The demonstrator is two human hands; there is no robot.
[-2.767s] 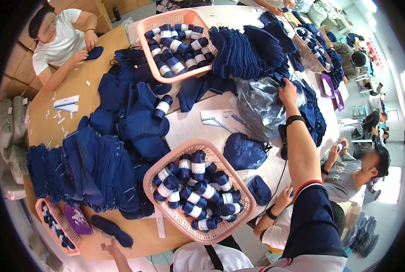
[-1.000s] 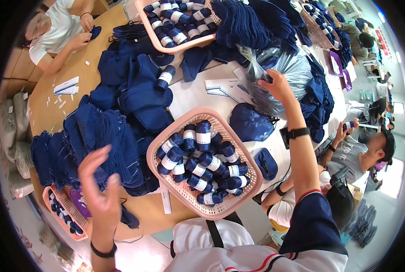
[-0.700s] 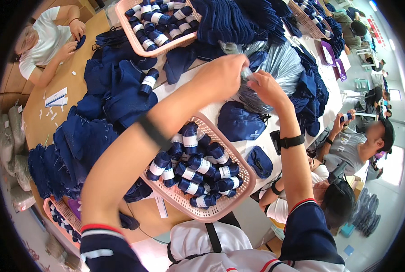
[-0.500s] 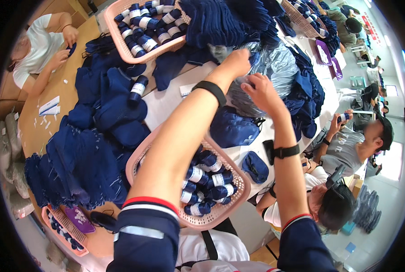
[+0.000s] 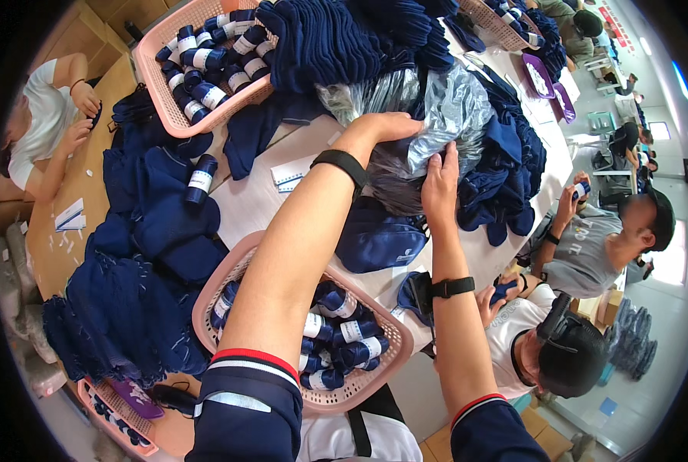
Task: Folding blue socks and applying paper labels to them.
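A crumpled, clear plastic bag (image 5: pixel 456 104) lies over dark contents at the far middle of the table. My left hand (image 5: pixel 390 127) is closed at the bag's left side, its fingertips partly hidden by the film. On the near side my right hand (image 5: pixel 441 185) holds the bag's edge, fingers long and close together. Just below the hands rests a navy drawstring pouch (image 5: pixel 382 235). Nearer to me, under my left forearm, stands a pink basket (image 5: pixel 359 396) of navy rolled bundles (image 5: pixel 355 331) with white labels.
Stacked navy fabric pieces (image 5: pixel 321 50) and another pink basket (image 5: pixel 171 119) stand at the back. Navy fabric heaps (image 5: pixel 128 300) cover the left; more fabric (image 5: pixel 506 165) lies right of the bag. Co-workers sit left and right, one in a black cap (image 5: pixel 571 358) close by.
My hands have come down onto the plastic bag, and its film now stands raised between them. My right hand has straightened its fingers. The view has shifted slightly.
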